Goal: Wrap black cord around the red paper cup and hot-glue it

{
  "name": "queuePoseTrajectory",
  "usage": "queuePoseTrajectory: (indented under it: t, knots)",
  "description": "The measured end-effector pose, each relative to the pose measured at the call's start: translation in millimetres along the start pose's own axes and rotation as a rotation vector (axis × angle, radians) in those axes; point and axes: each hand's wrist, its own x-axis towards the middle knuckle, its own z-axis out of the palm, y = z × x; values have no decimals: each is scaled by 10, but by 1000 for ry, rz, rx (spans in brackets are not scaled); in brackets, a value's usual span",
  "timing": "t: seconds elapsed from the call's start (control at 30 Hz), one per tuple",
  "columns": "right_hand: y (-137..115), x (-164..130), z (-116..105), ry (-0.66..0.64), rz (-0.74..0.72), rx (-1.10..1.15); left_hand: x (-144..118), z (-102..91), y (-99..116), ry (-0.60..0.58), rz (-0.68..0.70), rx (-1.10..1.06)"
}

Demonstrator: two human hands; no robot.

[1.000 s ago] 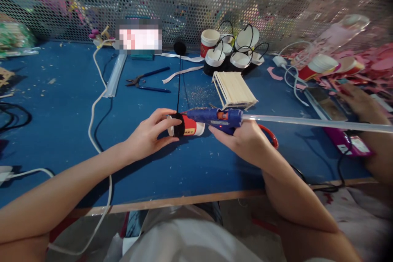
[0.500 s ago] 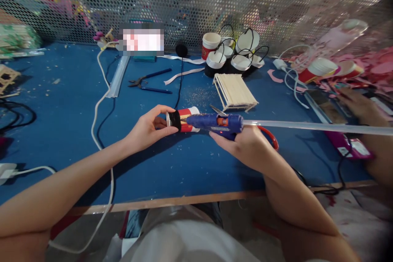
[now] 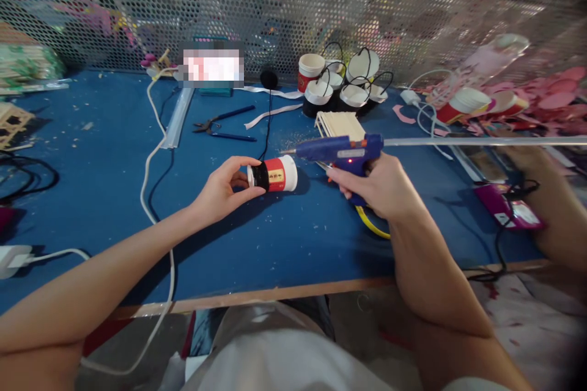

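Observation:
My left hand (image 3: 224,189) grips a red and white paper cup (image 3: 277,175) by its left end. The cup lies on its side, with a black cord (image 3: 261,176) wound round its left part and running up to a dark round ball of cord (image 3: 269,79). In my right hand (image 3: 383,186) is a blue glue gun (image 3: 339,151), its nozzle pointing left, above and right of the cup and apart from it. A long clear glue stick (image 3: 458,142) sticks out of the gun's back. Scissors with yellow handles (image 3: 372,224) lie partly hidden under that hand.
Blue-handled pliers (image 3: 224,122) and clear glue sticks (image 3: 178,117) lie at the left. Behind stand several white cups with black cord handles (image 3: 353,95) and a small wooden stick frame (image 3: 338,124). Another person's arm (image 3: 550,195) reaches in at the right. A white cable (image 3: 149,183) crosses the table.
The glue gun has lifted off the black cord and moved up and right with my right hand. The cup, held in my left hand, now shows more of its red label.

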Motion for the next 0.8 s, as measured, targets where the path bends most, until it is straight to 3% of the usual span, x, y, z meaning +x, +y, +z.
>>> queuePoseTrajectory:
  t: [0.1,0.23,0.33,0.47,0.8]
  knots:
    - [144,195,-95,194,-46,-28,-14,-3,-42,-5,120,96]
    - [350,545,-227,370,20,-344,-23,-16,-50,-9,279,183]
    - [449,773,-289,380,91,-569,-23,-30,-20,2,362,251]
    - [536,929,-295,320,184,-596,-18,-49,16,21,465,379]
    - [582,918,-178,355,198,-778,-6,-45,10,25,542,484]
